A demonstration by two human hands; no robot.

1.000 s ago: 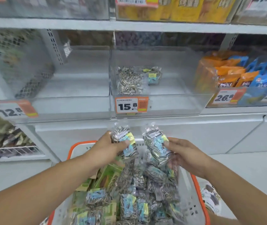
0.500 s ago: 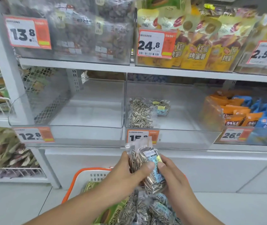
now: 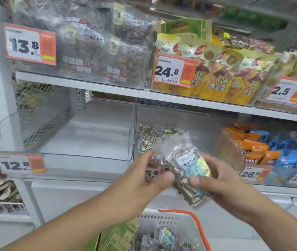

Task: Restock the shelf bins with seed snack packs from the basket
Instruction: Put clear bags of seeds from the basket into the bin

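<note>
Two shelf levels here. Up top, a bin of dark snacks (image 3: 99,51) sits far left, a bin of sweet potato bags (image 3: 216,73) right of it, and another bin (image 3: 292,78) at the far right edge. Below, left to right: a bare bin (image 3: 82,134), the seed bin (image 3: 194,127) with a few packs (image 3: 149,136) lying in its left part, then a bin of snack bags (image 3: 270,151). Both hands meet just in front of the seed bin, left hand (image 3: 144,178) and right hand (image 3: 222,180) holding seed packs (image 3: 185,165) between them. The basket (image 3: 178,221) sits nearest, low down, right under the hands, with more packs inside.
</note>
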